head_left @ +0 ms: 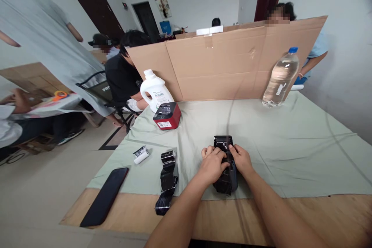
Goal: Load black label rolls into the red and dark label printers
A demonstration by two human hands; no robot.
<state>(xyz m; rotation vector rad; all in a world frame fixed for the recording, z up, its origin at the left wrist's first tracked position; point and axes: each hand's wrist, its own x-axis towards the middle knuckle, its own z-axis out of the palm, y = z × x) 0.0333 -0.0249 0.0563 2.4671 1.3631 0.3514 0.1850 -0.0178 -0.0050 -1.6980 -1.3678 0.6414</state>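
Observation:
A black box-shaped device (224,180), like a small label printer, stands on the pale green cloth (290,143) near the table's front edge. My left hand (211,164) grips its left side and top. My right hand (241,159) holds its right side, fingers pressing on the top. To the left lies a black ribbon cartridge (167,180) with loose dark film hanging from it. A small white roll (141,155) rests further left.
A black phone (104,196) lies at the table's left front. A red-and-black printer (166,116) and white jug (154,90) stand at the back left, a water bottle (279,78) at the back right, against a cardboard screen (226,62). Other people sit and stand at the left.

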